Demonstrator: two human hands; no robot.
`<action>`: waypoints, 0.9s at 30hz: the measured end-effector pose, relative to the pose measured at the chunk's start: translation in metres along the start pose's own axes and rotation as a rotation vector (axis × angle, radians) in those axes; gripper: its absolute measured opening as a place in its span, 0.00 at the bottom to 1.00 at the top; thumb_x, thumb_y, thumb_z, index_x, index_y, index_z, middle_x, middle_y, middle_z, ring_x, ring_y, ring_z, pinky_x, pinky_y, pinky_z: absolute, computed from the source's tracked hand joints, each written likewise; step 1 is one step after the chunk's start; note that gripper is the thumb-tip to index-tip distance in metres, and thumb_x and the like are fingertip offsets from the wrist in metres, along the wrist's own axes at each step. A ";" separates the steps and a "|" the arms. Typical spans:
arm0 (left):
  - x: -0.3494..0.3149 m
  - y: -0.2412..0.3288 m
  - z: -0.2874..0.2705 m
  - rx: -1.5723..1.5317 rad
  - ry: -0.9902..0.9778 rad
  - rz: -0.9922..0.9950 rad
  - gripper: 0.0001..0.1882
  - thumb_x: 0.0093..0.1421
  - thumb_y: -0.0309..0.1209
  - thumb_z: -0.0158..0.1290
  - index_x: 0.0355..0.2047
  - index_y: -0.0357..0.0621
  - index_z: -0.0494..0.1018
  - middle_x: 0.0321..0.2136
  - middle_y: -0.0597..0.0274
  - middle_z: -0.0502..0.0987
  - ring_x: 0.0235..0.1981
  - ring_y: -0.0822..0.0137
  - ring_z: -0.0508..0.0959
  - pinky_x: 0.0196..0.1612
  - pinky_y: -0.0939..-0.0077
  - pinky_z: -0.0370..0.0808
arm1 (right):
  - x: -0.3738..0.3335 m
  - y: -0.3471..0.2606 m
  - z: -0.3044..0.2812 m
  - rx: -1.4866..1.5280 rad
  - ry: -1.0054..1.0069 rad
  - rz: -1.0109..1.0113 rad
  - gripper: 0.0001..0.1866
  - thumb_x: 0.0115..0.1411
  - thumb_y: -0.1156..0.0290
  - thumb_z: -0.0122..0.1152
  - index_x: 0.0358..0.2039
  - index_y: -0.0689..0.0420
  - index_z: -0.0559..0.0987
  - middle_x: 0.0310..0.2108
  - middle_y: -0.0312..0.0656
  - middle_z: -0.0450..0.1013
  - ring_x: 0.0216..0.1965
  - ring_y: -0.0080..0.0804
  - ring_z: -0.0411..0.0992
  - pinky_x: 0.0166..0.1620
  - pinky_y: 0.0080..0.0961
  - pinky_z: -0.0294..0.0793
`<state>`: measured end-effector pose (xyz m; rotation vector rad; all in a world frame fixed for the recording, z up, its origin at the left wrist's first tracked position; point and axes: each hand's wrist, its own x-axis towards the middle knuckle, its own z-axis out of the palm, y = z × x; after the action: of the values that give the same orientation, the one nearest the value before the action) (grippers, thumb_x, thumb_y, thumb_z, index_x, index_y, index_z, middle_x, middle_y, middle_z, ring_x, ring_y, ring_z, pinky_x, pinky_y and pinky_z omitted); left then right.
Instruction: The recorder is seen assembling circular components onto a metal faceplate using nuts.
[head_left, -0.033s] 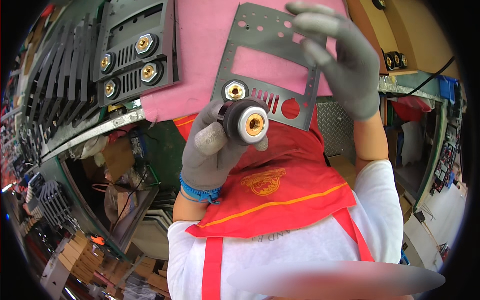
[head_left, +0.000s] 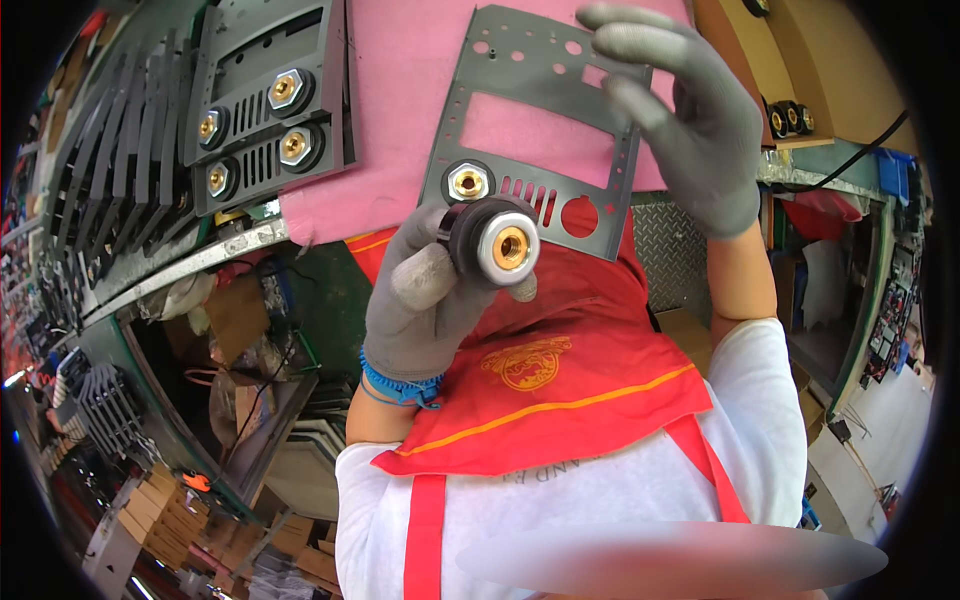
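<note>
Holding: left hand point(head_left: 425, 305), gloved in grey, is closed around a round socket connector point(head_left: 497, 243) with a black body, silver collar and brass core, its face turned toward the camera.
Connector position: raised just below the lower edge of the grey metal panel point(head_left: 545, 130), beside the brass socket point(head_left: 467, 183) already seated in the panel's lower-left hole.
Right hand: right hand point(head_left: 690, 125), also in a grey glove, has its fingers spread and loosely curled at the panel's right edge; whether it grips that edge or only steadies it cannot be told.
Panel: perforated plate with a rectangular cut-out, a row of slots and an empty round hole point(head_left: 579, 217) at lower right; it lies on the pink surface point(head_left: 400, 90).
Step in hand: judged as presenting the second connector for fitting to the panel.
Next move calls for: lining the connector's axis square with the empty hole, with the panel held steady against shifting on the pink pad.
Nearby: finished panels point(head_left: 270, 100), each carrying brass sockets, sit stacked at the left of the pink surface.
</note>
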<state>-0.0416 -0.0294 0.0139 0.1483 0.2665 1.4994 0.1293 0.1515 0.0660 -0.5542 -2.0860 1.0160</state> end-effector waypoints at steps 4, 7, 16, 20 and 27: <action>0.003 -0.006 0.009 0.076 0.140 0.043 0.20 0.64 0.35 0.52 0.51 0.34 0.69 0.51 0.48 0.73 0.53 0.57 0.75 0.57 0.63 0.71 | -0.005 -0.018 0.014 0.013 -0.372 -0.361 0.18 0.48 0.72 0.72 0.40 0.56 0.76 0.45 0.47 0.74 0.45 0.43 0.74 0.49 0.41 0.72; 0.006 -0.005 0.014 0.025 0.076 -0.007 0.22 0.65 0.36 0.50 0.53 0.32 0.67 0.52 0.51 0.73 0.55 0.60 0.72 0.61 0.64 0.67 | -0.018 -0.021 0.023 -0.093 -0.316 -0.333 0.20 0.45 0.66 0.74 0.39 0.52 0.76 0.45 0.47 0.74 0.44 0.44 0.74 0.48 0.43 0.71; -0.022 0.000 -0.031 0.132 0.039 -0.121 0.16 0.60 0.33 0.57 0.47 0.40 0.72 0.49 0.40 0.74 0.41 0.52 0.80 0.47 0.59 0.78 | -0.025 -0.026 0.007 -0.123 -0.302 -0.286 0.19 0.47 0.73 0.71 0.39 0.53 0.74 0.49 0.51 0.73 0.45 0.47 0.75 0.45 0.41 0.75; 0.001 -0.027 -0.051 0.337 0.181 -0.329 0.14 0.61 0.31 0.53 0.46 0.37 0.71 0.44 0.50 0.75 0.37 0.58 0.79 0.42 0.63 0.77 | -0.036 0.050 0.009 -0.359 -0.004 -0.158 0.12 0.52 0.68 0.68 0.36 0.53 0.76 0.45 0.36 0.76 0.38 0.41 0.76 0.38 0.31 0.75; 0.027 -0.055 -0.085 -0.212 0.016 -0.520 0.24 0.68 0.42 0.46 0.56 0.37 0.66 0.47 0.49 0.76 0.42 0.54 0.79 0.45 0.64 0.77 | -0.057 0.047 0.020 -0.332 -0.076 0.021 0.11 0.53 0.67 0.67 0.36 0.50 0.77 0.46 0.34 0.76 0.35 0.35 0.78 0.35 0.28 0.77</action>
<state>-0.0097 -0.0125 -0.0849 -0.0989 0.1411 1.0028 0.1525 0.1327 -0.0045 -0.7121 -2.3387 0.7142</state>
